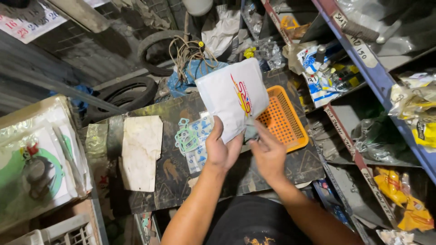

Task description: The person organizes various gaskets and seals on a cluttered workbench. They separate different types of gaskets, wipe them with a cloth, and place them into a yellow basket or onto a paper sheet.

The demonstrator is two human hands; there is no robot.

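My left hand point(221, 149) grips the lower edge of a white paper packet point(229, 97) with a red and yellow flame print, held up over a dark work board point(172, 181). At the packet's lower right corner, my right hand point(269, 153) has its fingers closed on a small grey piece that is mostly hidden behind the packet. Under the packet lie pale green gaskets point(186, 136) in a clear printed bag point(200, 145).
An orange perforated plastic basket point(284, 120) sits on the board just right of my hands. A white torn sheet point(141, 152) lies on the left. Metal shelves point(363, 68) with bagged parts stand right. Rubber tyres point(131, 93) and a cord lie behind.
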